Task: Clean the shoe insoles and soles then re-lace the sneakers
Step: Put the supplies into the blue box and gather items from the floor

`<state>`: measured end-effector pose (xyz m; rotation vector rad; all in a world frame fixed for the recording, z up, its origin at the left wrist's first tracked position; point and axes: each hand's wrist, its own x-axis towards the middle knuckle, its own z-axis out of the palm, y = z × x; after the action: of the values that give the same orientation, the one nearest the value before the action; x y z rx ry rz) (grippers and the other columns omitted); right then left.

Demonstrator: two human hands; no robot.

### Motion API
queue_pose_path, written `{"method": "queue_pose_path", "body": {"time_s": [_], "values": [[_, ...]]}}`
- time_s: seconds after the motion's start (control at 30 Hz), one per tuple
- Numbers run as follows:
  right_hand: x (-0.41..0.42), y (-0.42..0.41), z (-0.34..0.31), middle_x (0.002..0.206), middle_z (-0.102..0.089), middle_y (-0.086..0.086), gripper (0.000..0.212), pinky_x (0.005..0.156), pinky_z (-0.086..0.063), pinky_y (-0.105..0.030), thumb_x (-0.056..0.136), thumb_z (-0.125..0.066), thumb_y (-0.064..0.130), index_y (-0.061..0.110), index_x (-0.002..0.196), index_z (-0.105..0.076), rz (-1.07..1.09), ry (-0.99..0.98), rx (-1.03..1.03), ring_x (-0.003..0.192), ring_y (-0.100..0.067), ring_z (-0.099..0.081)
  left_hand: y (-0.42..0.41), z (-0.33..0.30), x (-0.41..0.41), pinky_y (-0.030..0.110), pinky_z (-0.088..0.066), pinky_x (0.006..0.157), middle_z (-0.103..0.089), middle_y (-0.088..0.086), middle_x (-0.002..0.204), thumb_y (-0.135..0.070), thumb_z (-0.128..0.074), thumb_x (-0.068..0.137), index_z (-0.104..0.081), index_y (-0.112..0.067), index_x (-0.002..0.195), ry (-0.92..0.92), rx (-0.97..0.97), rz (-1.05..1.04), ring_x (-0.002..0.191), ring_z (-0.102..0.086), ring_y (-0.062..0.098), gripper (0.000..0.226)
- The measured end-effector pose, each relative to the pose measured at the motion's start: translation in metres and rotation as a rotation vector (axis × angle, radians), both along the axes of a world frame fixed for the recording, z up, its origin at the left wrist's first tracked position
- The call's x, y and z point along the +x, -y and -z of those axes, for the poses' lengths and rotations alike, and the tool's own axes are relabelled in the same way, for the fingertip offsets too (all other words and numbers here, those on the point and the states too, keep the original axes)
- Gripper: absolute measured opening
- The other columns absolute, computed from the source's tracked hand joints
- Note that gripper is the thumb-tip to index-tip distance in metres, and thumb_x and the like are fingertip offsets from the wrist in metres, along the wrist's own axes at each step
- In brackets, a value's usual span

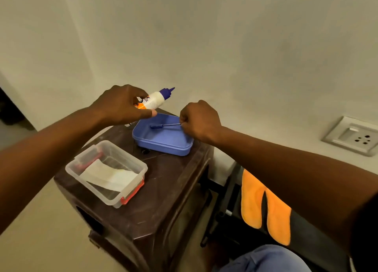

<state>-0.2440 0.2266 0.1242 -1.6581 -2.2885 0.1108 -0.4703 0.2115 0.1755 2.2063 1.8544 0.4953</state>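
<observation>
— Denim knee (pixel 266 259) is seen at the bottom edge; an orange cloth (pixel 263 206) is draped over a dark frame beside it. What is held?

— A white bottle (pixel 152 100) with a blue nozzle is gripped by the left hand (pixel 120 106), fingers and thumb curled round its body, nozzle tilted up and to the right. A thin blue brush (pixel 163 126) is pinched at its handle by the right hand (pixel 199 121), fist closed.

— Location of the brush head?

— Inside the blue tray (pixel 163 140), near its far wall. Contact with the tray floor cannot be told.

— Other items noted?

— A clear box (pixel 106 171) with red clips, holding a folded white sheet, is set on the brown stool (pixel 159 200), apart from the tray. No shoe is seen.
</observation>
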Motion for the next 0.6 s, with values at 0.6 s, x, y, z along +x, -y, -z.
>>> {"method": "queue_pose_path", "body": {"time_s": [0.6], "values": [[0.022,-0.005,0.01,0.096,-0.071,0.009,0.035,0.074,-0.056,-0.026,0.08,-0.067,0.009,0.025,0.112,-0.071,0.023,-0.379,0.023,0.083,-0.011,-0.065,-0.008,0.012,-0.001,0.029,-0.039,0.071,-0.07,0.002,0.113,-0.042,-0.084,0.077,-0.064,-0.029,0.133,-0.136,-0.044,0.121,0.088,-0.057,0.019,0.061]]}}
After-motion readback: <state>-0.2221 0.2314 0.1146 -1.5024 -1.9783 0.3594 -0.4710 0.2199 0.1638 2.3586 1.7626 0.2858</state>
